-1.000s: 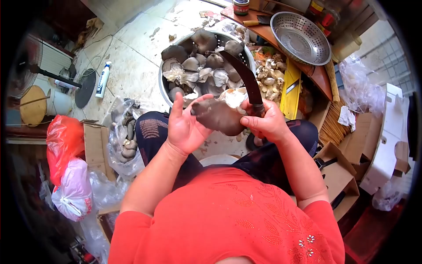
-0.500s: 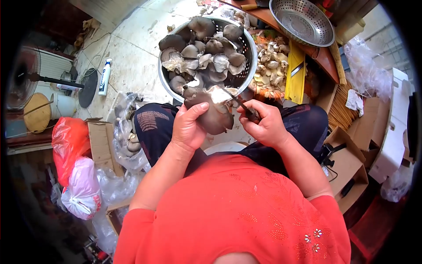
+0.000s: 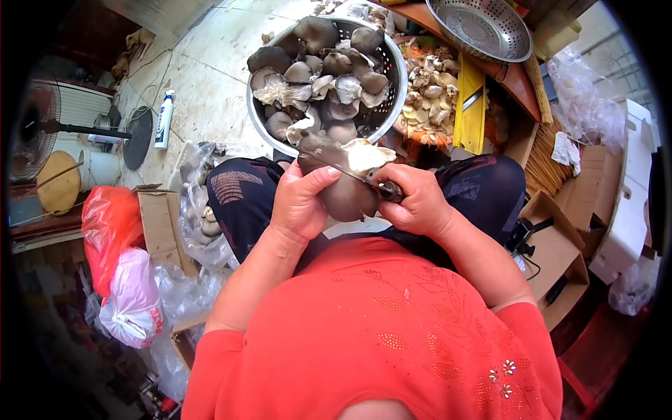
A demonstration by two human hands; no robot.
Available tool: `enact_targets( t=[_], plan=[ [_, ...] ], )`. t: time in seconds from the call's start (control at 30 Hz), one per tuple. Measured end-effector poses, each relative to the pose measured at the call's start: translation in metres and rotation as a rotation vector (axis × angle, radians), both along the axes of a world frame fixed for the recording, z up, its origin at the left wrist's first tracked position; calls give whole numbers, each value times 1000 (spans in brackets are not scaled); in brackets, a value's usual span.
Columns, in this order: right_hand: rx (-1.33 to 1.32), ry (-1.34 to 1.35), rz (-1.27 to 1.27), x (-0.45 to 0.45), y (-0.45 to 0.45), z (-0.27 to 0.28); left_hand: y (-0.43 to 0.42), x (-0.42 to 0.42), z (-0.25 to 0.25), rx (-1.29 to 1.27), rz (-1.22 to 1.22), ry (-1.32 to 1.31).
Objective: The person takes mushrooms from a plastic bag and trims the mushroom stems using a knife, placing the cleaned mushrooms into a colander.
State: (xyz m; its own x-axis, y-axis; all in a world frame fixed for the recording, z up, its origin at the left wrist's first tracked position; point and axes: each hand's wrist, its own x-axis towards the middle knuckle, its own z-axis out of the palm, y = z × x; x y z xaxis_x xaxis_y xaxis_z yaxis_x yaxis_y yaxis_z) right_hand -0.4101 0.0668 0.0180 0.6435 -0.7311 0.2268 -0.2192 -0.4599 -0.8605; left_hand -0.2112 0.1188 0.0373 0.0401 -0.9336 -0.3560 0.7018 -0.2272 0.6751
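Note:
My left hand (image 3: 301, 199) is closed around a clump of grey oyster mushrooms (image 3: 346, 197), its thumb resting on the dark caps. The clump's pale stem base points up and right. In my right hand (image 3: 418, 201) is the dark handle of a knife (image 3: 390, 190). The narrow blade lies across the clump, between the caps and the white base. Just beyond my hands stands a perforated metal colander (image 3: 399, 105) heaped with oyster mushrooms (image 3: 334, 91). The fingers of my left hand are partly hidden behind the clump.
Trimmed mushroom pieces (image 3: 428, 94) lie right of the colander, beside a yellow board (image 3: 470, 112). A second metal colander (image 3: 483, 31) rests on a reddish-brown surface. Cardboard boxes (image 3: 553, 259) stand at right; plastic bags (image 3: 131, 297) and a fan (image 3: 42, 126) are at left.
The knife has moved left and down, its blade now across the clump instead of at the pale base. The clump has turned slightly, and both hands are closer together.

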Motion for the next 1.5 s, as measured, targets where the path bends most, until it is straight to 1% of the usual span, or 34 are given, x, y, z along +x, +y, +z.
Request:
enact_targets(
  t=[0.07, 0.2, 0.3, 0.53, 0.6, 0.63, 0.73, 0.83, 0.9, 0.97, 1.03, 1.1, 1.2, 1.27, 1.3, 1.37, 1.4, 1.43, 1.5],
  plan=[
    [-95, -63, -70, 2, 6, -3, 2, -1, 4, -2, -30, 72],
    [-60, -84, -96, 2, 21, -7, 11, -3, 1, -11, -60, 88],
    [-64, -103, -137, 0, 30, -13, 16, -6, 1, 29, -36, 90],
    [-74, -56, -201, -9, 41, -18, 19, -5, 7, 20, -37, 117],
    [-59, -43, -212, -13, 46, -28, 19, 0, 10, 5, -44, 221],
    [-44, -29, -222, -15, 48, -31, 17, -2, 17, -26, -32, 176],
    [-32, -37, -239, -16, 49, -29, 18, -6, 27, -17, -44, 160],
    [-36, -66, -257, -14, 49, -31, 17, -7, 26, 30, -60, 239],
    [-76, -69, -263, -13, 47, -32, 19, -14, 22, 57, -131, 300],
    [-118, -71, -266, -12, 45, -31, 25, -26, 11, 129, -160, 306],
    [-129, -126, -287, -11, 45, -25, 28, -34, 11, 136, -210, 321],
    [-116, -111, -300, -13, 46, -21, 28, -35, 9, 155, -220, 318],
    [-89, -100, -299, -15, 47, -22, 25, -36, 12, 131, -211, 241],
    [-120, -127, -315, -16, 48, -22, 22, -36, 15, 90, -170, 136],
    [-119, -127, -320, -18, 51, -23, 21, -33, 13, 90, -175, 135],
    [-35, -29, -345, -28, 58, -25, 17, -26, 9, -56, -132, 1],
    [33, -29, -347, -33, 62, -26, 15, -27, 10, -97, -91, -61],
    [33, -29, -354, -36, 66, -25, 10, -26, 15, -215, -135, -73],
    [52, -23, -384, -40, 71, -24, 4, -26, 22, -377, -128, -278]
  ],
)
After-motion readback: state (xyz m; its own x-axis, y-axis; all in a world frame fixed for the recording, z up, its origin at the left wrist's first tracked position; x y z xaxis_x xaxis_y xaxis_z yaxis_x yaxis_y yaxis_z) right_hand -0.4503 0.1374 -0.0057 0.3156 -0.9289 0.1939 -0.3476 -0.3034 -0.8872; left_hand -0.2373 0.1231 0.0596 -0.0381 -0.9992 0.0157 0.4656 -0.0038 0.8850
